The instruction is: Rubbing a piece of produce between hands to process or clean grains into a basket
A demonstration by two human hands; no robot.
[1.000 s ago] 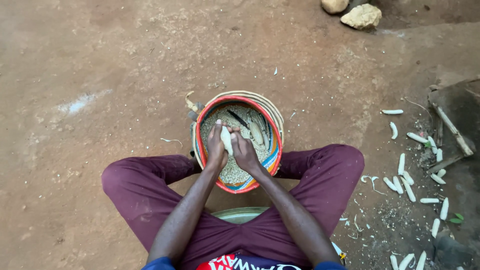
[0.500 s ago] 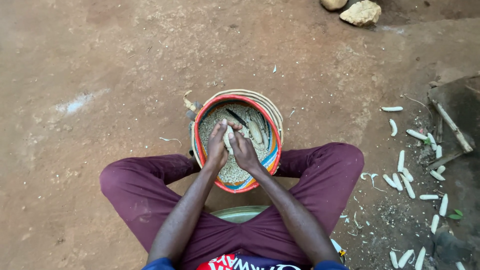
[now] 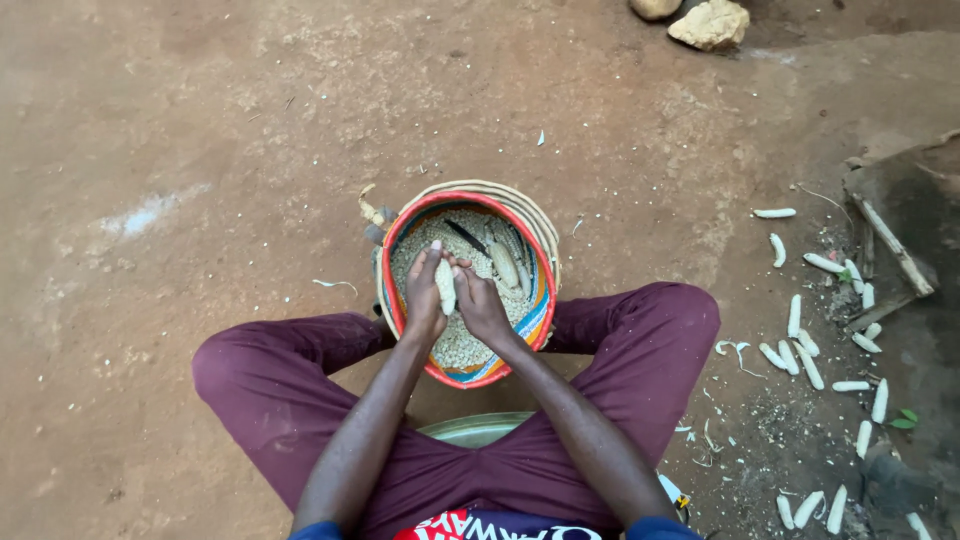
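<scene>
A round woven basket with a red rim and coloured stripes stands on the dirt between my knees. It holds loose pale maize kernels and a few cobs. Over the kernels, my left hand and my right hand both grip one pale maize cob, held upright between them. My legs in maroon trousers spread to either side of the basket.
Several bare stripped cobs lie scattered on the ground at the right, near sticks and a dark patch. Two stones sit at the top edge. A metal bowl rim shows under my arms. Bare reddish dirt is all around.
Both hands have stayed over the basket on the cob, shifting only slightly. The view has drifted a little.
</scene>
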